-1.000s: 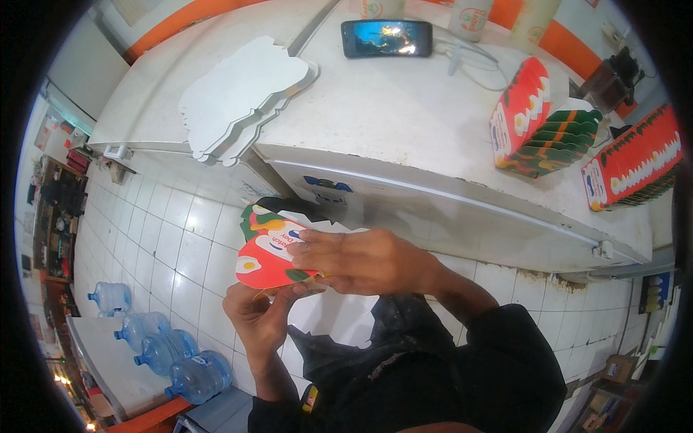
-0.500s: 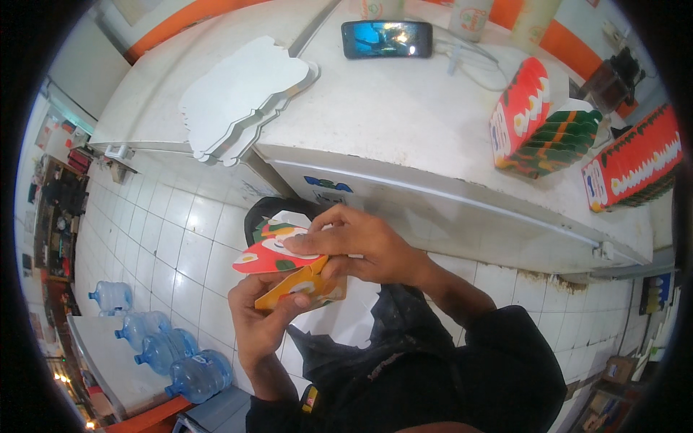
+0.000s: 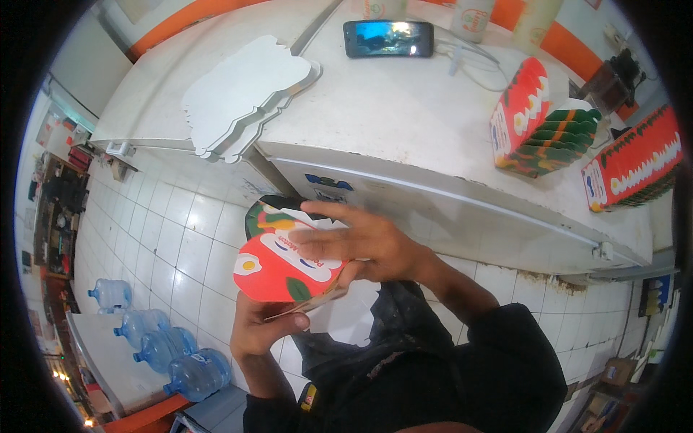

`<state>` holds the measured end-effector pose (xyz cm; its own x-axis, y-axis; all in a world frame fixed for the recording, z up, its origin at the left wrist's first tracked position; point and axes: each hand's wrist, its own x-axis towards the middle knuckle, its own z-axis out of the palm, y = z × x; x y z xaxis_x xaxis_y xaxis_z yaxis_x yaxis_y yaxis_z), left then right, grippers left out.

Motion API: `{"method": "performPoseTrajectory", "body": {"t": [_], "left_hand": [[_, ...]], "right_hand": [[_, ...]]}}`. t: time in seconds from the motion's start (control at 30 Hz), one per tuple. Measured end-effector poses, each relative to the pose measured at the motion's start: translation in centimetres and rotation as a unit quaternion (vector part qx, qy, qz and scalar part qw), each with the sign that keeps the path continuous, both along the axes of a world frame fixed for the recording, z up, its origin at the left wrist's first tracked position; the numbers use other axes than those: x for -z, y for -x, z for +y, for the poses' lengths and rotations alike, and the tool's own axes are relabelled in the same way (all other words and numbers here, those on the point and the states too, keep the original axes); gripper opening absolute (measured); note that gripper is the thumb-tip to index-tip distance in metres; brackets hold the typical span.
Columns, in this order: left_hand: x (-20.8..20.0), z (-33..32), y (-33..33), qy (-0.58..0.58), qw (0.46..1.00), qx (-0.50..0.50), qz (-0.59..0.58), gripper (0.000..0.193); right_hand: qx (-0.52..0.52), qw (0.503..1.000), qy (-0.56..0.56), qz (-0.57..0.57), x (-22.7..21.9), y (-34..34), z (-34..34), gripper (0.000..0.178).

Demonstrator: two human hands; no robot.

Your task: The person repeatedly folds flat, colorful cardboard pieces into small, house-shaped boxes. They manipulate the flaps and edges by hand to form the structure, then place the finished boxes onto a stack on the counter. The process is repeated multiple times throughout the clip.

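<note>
A printed paper food box (image 3: pixel 263 285), red with egg and leaf pictures and a green and yellow side, is held partly folded in front of my body. My left hand (image 3: pixel 261 326) grips its lower edge, the thumb on the near side. Across the upper right of the red panel lie the fingers of my right hand (image 3: pixel 375 249), with the thumb near the right edge. The box's underside and most of my left fingers are hidden. White sheet material (image 3: pixel 343 314) shows below the box, over my dark clothing.
On the white chest top (image 3: pixel 404 108) lie a stack of flat white box blanks (image 3: pixel 234 94) and a phone (image 3: pixel 388 39) with a cable. Nested red and green boxes (image 3: pixel 538 126) stand at right beside another row (image 3: pixel 635 162). Blue water jugs (image 3: pixel 198 375) are at lower left.
The box has turned so its red panel faces up more broadly, and the yellow side has mostly gone out of sight. My right fingers have spread across the panel.
</note>
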<state>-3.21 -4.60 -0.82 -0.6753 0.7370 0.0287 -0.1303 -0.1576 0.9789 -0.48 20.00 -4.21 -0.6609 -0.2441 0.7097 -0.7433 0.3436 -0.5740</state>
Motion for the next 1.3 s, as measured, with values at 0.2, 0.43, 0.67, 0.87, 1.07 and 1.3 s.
{"method": "performPoseTrajectory", "body": {"t": [0.2,0.43,0.67,0.87,1.07,1.3], "left_hand": [[1.2,-0.6,0.0,-0.121,0.99,0.025,-0.064,0.07],[0.6,0.4,-0.2,-0.06,0.997,0.011,-0.049,0.068],[-0.4,1.0,-0.6,-0.032,0.998,0.021,-0.046,0.062],[1.2,-1.5,-1.0,-0.07,0.995,0.023,-0.066,0.064],[3.4,-2.8,-0.5,-0.076,0.994,0.078,0.013,0.071],[1.2,0.1,-0.5,0.028,0.987,-0.047,-0.15,0.105]], "right_hand": [[0.057,0.995,-0.058,0.065,-0.6,-1.3,-0.7,0.042],[0.058,0.994,-0.062,0.071,-1.3,-1.3,-0.3,0.048],[0.045,0.995,-0.031,0.079,-0.6,-1.3,-0.7,0.048],[0.013,0.994,-0.035,0.102,-1.9,-1.9,-1.0,0.044],[-0.033,0.999,-0.006,0.024,-0.5,-1.6,-0.1,0.045],[0.021,0.996,-0.062,0.057,-0.4,-1.3,0.6,0.048]]}}
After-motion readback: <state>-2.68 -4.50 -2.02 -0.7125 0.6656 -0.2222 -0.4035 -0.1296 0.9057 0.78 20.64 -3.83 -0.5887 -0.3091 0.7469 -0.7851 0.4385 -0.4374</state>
